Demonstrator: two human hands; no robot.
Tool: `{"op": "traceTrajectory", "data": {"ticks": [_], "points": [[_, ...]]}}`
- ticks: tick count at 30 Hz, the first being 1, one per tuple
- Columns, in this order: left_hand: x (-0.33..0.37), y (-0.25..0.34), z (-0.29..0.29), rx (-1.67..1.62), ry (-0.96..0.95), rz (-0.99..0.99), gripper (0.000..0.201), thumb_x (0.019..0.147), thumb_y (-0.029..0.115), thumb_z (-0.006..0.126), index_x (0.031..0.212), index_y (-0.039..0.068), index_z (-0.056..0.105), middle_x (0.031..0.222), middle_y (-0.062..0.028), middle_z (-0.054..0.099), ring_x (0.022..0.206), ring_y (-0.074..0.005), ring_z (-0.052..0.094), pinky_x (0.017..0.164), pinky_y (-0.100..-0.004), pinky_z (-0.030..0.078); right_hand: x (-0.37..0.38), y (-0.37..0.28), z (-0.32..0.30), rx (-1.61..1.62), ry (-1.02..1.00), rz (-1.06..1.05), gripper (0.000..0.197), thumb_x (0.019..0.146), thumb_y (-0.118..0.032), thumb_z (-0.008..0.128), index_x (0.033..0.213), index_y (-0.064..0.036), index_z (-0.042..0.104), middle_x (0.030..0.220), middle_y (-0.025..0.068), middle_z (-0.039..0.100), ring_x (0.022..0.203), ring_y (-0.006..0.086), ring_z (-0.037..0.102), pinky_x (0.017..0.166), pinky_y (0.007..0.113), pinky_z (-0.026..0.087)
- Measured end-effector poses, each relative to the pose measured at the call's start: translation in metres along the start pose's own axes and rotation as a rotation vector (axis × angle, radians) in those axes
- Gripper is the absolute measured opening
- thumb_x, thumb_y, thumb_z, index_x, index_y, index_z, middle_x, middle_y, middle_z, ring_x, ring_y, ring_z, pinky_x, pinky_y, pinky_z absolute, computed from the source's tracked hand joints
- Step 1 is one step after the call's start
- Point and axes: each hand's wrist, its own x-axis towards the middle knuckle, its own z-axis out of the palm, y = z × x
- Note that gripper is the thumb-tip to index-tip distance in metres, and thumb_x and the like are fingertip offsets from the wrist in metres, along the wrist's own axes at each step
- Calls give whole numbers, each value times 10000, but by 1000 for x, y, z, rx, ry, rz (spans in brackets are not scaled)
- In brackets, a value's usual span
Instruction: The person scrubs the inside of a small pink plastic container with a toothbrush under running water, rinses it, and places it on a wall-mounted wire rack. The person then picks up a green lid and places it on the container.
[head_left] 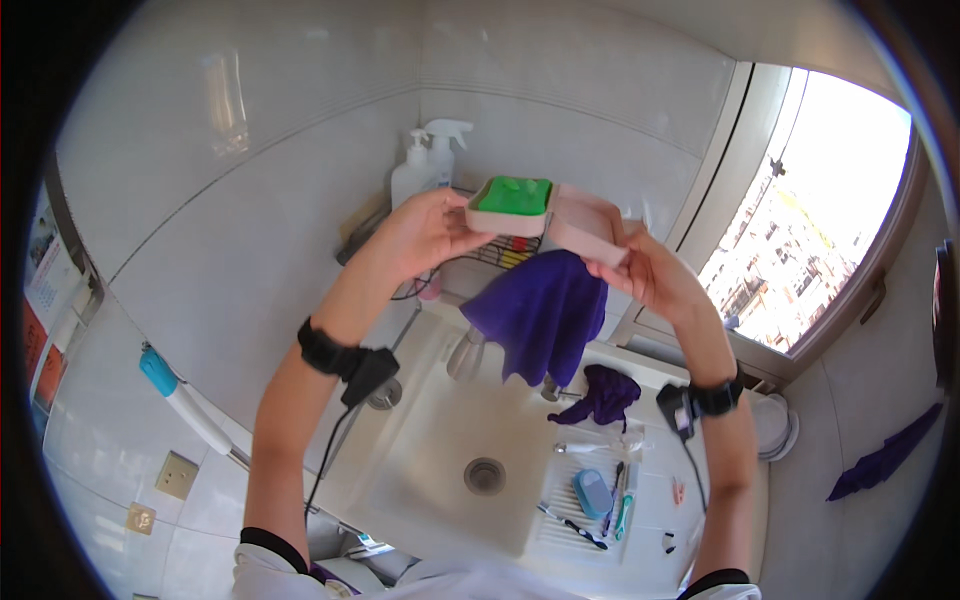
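Note:
Raised above the sink, a pale pink hinged soap box [579, 222] lies opened out between my hands. A bright green block [515, 195], which looks like soap, fills its left half; the right half shows nothing inside. My left hand [440, 228] grips the left half by its outer side, thumb underneath at the front. My right hand [645, 272] pinches the outer edge of the right half. Just below the box, a purple cloth [540, 312] hangs over the faucet area, covering part of it.
Below is a white sink [430, 425]. Its ridged side board holds toothbrushes [624, 515], a blue oval case [592, 493] and a crumpled purple cloth [605, 395]. Two white bottles [413, 172] stand in the corner beside a wire rack [490, 250]. A window [800, 230] is at right.

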Motion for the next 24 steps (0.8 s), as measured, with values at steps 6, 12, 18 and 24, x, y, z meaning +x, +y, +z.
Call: {"op": "traceTrajectory", "data": {"ticks": [6,12,18,24], "points": [[71,41,-60,303,198,-7,240,722,-13,477,957,-59,463,1022,-179,495,921,-298,554,863,-458,480,98,-30,0,-417,-54,218,372,906,-179,339,1193,57,357,974,238,585,754,201,588,655,262,507],[94,34,-75,530,367,-54,265,668,-47,475,932,-54,471,911,-164,493,882,-315,569,815,-498,485,154,-19,-7,-648,-46,434,382,917,-196,261,1222,4,375,947,217,607,670,151,531,633,258,457],[142,10,-135,742,370,-74,300,764,29,499,1048,-66,481,996,-194,532,889,-319,576,709,-446,506,176,0,-6,-763,-131,462,379,909,-196,286,1173,31,434,934,198,609,698,184,561,585,247,432],[135,10,-133,1636,22,-98,247,811,90,485,983,-75,549,903,-133,591,820,-236,582,709,-342,474,196,23,-14,-885,32,504,281,829,-227,464,938,24,531,829,156,607,668,188,563,523,248,402]]}}
